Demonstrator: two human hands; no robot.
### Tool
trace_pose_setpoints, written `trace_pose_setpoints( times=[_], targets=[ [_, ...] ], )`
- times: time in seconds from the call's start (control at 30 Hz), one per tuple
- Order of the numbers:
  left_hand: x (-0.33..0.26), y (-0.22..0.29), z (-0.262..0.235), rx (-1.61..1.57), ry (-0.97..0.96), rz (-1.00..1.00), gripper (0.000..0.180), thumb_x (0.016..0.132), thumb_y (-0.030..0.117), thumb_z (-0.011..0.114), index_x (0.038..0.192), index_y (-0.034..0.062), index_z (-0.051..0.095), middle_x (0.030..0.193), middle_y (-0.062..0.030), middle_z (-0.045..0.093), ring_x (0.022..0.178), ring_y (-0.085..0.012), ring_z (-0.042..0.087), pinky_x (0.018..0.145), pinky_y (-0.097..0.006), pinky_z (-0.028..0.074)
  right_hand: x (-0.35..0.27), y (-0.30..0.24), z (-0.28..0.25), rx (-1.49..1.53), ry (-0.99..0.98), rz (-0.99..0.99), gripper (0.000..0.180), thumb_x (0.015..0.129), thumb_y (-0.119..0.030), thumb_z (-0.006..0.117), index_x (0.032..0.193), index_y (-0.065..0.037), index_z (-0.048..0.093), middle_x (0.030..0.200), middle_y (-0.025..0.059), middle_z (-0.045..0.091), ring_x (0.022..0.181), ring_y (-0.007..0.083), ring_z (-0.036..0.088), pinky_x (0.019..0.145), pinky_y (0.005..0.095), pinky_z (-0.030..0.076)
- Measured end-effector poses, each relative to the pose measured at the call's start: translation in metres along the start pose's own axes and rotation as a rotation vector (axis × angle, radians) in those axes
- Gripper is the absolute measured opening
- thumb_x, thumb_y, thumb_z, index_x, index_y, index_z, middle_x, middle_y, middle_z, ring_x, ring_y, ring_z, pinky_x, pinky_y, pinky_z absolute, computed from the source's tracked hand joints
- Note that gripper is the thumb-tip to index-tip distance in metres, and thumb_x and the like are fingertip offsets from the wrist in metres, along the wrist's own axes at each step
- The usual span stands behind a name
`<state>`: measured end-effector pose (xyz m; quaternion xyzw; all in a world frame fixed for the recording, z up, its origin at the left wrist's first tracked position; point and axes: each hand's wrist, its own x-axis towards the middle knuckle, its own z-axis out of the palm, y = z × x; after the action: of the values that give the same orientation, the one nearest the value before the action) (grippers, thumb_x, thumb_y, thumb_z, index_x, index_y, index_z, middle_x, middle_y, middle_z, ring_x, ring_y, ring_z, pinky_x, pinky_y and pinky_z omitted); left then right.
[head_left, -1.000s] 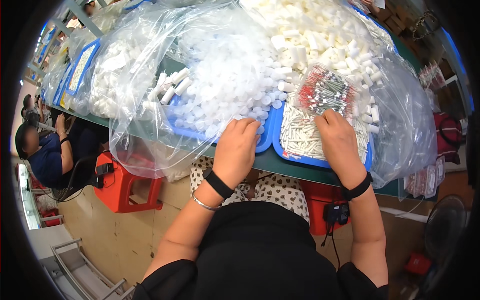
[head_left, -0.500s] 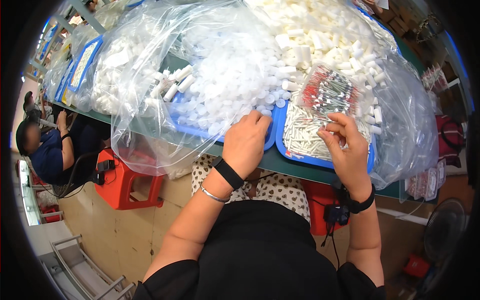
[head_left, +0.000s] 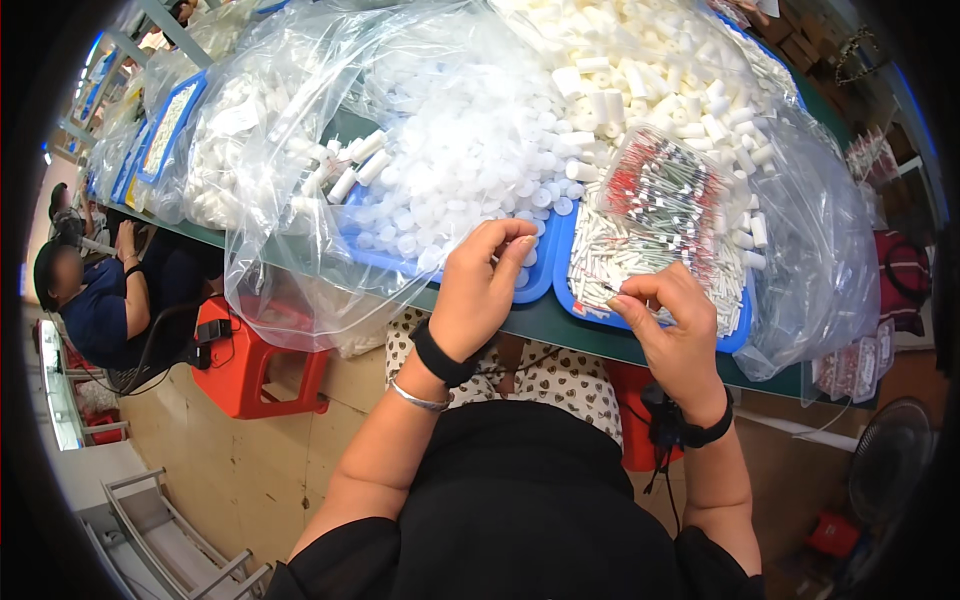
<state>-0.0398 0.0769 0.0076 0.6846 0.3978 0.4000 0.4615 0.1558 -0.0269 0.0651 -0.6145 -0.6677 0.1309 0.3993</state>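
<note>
My left hand [head_left: 478, 285] hovers over the near edge of a blue tray [head_left: 535, 285] heaped with translucent plastic discs [head_left: 465, 165]. Its thumb and forefinger are pinched together, but what lies between them cannot be made out. My right hand [head_left: 682, 325] is closed in a pinch above a second blue tray [head_left: 740, 335]. A small, thin, dark piece seems to show at its fingertips, too tiny to name. Thin white rods [head_left: 590, 262] fill that tray. On them rests a clear plastic box [head_left: 632, 150] of slim metal pieces with red and white ends.
Cream-white foam-like cylinders [head_left: 640, 85] pile up behind the trays. Clear plastic bags [head_left: 300, 290] drape over the table's front edge at left and right. A red stool [head_left: 245, 375] stands left, beside a seated person [head_left: 95, 300]. A fan [head_left: 890, 455] is at far right.
My right hand has drawn back from the clear box, toward me and slightly left. The left fingers have curled into a pinch at the discs' edge.
</note>
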Motion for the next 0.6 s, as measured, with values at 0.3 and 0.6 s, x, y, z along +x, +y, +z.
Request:
trace_pose_setpoints(
  times=[0.3, 0.6],
  targets=[
    [-0.027, 0.001, -0.005, -1.255, -0.271, -0.600, 0.034, 0.101, 0.023, 0.056, 0.125, -0.0010, 0.054, 0.111, -0.0095, 0.063, 0.092, -0.0120, 0.062, 0.077, -0.023, 0.053, -0.001, -0.012, 0.013, -0.024, 0.034, -0.106, 0.009, 0.080, -0.003, 0.074, 0.086, -0.003, 0.067, 0.077, 0.0067, 0.065, 0.069, 0.0241, 0.054, 0.061, 0.0345, 0.043],
    [-0.031, -0.001, 0.000, -1.341, -0.285, -0.619, 0.041, 0.101, 0.020, 0.056, 0.132, -0.0041, 0.049, 0.113, -0.0091, 0.063, 0.095, -0.0113, 0.062, 0.084, -0.023, 0.052, -0.003, -0.010, 0.014, -0.096, -0.011, -0.125, 0.012, 0.076, -0.001, 0.075, 0.085, -0.003, 0.067, 0.077, 0.0068, 0.064, 0.069, 0.0252, 0.055, 0.061, 0.0356, 0.044]
  ],
)
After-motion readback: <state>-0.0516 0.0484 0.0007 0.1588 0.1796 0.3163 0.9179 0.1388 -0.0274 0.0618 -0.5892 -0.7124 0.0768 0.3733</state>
